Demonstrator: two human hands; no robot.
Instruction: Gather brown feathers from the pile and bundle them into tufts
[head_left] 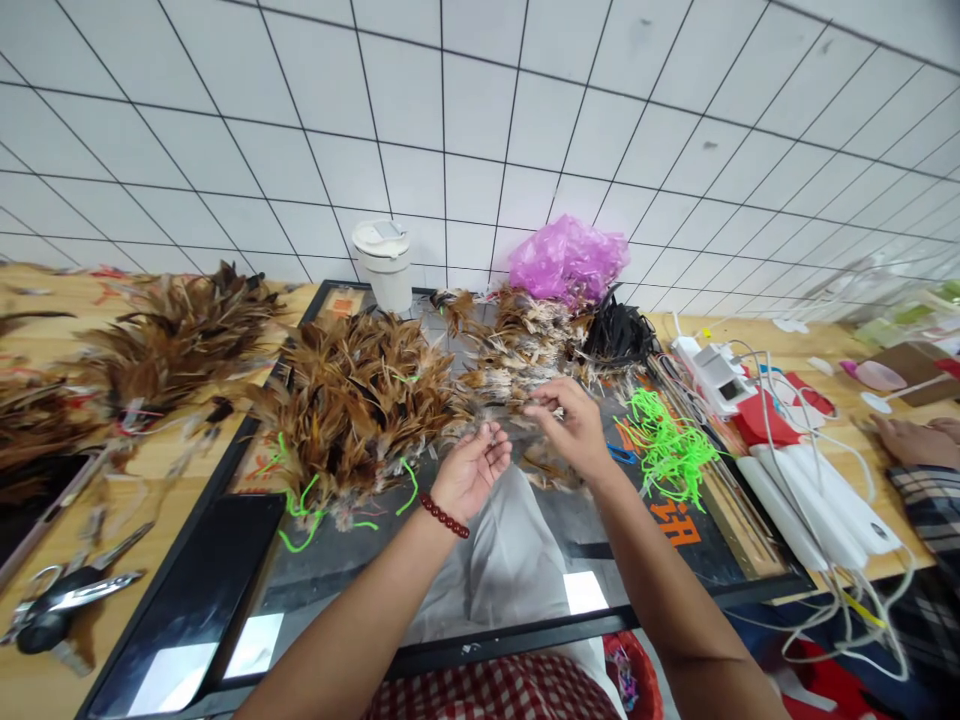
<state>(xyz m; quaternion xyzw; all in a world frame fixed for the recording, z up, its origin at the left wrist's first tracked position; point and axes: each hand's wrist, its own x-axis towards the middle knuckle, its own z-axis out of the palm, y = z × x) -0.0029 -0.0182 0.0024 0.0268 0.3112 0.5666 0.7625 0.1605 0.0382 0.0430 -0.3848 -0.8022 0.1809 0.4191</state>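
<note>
Left of the left hand, brown feathers seem already bundled; beyond the right hand, paler feathers look left to do, green cords to its right. Both hands curl half-open; whether either pinches anything, I cannot tell.

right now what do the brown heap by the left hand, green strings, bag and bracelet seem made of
Brown heap: natural-looking feathers, softly glossy; the flat, tapering shapes show it.
Green strings: probably synthetic cord, from the even neon colour; finish unclear.
Bag: likely thin plastic film, shiny; it looks translucent and crumpled.
Bracelet: beaded, dark red, smooth-looking; wood, stone or plastic, I can't tell.
</note>
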